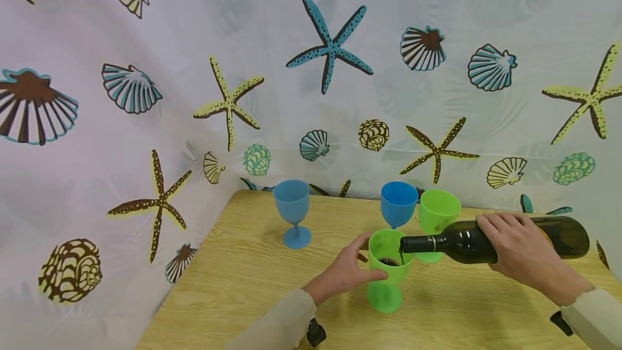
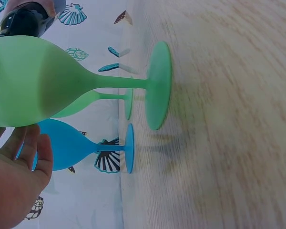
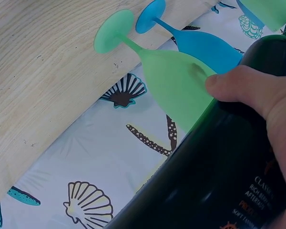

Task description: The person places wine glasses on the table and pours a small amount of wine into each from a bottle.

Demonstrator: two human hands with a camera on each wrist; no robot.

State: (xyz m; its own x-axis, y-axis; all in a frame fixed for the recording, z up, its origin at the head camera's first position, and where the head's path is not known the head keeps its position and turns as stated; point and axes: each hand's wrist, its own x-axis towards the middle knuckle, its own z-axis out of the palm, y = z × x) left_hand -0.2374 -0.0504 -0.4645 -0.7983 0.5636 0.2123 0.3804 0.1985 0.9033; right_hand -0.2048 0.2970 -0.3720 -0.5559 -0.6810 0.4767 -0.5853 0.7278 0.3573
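My left hand [image 1: 343, 273] grips the bowl of a green plastic goblet [image 1: 385, 296], thumb on the near side. Dark liquid shows inside the bowl. The goblet stands upright in the left wrist view [image 2: 158, 86], its foot right by the tabletop. In my right hand [image 1: 522, 253] is a dark wine bottle [image 1: 468, 242], held nearly level with its neck over the goblet's rim. A thin dark stream runs from the mouth into the bowl. The right wrist view shows the thumb [image 3: 238, 86] across the bottle, with part of its label visible.
Behind the held goblet stand a blue goblet [image 1: 398, 204] and a second green goblet [image 1: 437, 209], partly hidden by the bottle. A lighter blue goblet [image 1: 292, 204] stands further left on the wooden table [image 1: 233, 280]. A curtain [image 1: 272, 69] with seashells hangs behind.
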